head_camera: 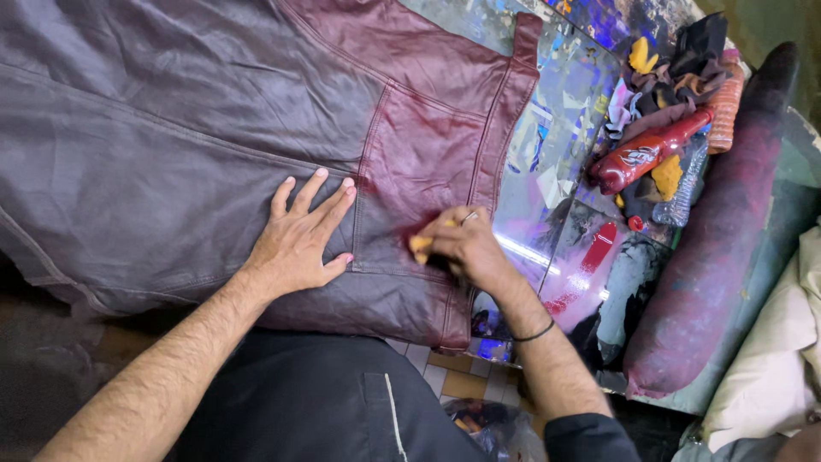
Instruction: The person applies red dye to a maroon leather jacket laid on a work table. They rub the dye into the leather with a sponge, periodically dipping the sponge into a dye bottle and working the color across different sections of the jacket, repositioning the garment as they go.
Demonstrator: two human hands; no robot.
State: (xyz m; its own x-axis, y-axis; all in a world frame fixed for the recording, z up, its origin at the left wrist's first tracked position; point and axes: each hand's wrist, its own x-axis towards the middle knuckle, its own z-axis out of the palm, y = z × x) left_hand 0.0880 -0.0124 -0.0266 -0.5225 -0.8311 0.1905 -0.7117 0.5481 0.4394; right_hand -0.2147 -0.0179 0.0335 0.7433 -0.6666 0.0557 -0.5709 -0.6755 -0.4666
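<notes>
A large leather garment (pixel 188 111) lies spread over a glossy, paint-stained table (pixel 556 145). Most of it is grey-purple; the part around a stitched pocket (pixel 419 162) is dark red. My left hand (pixel 299 239) lies flat with fingers spread on the leather just left of the pocket seam. My right hand (pixel 462 244) has its fingers closed on a small yellow sponge (pixel 420 245) that presses on the lower edge of the pocket. A ring shows on that hand and a thin black band on the wrist.
A red plastic bottle (pixel 646 154) lies on its side at the right among dark and yellow rags (pixel 667 68) and a clear bottle (pixel 688 184). A long dark stained roll (pixel 718 248) lies along the table's right edge, beside pale cloth (pixel 774 359).
</notes>
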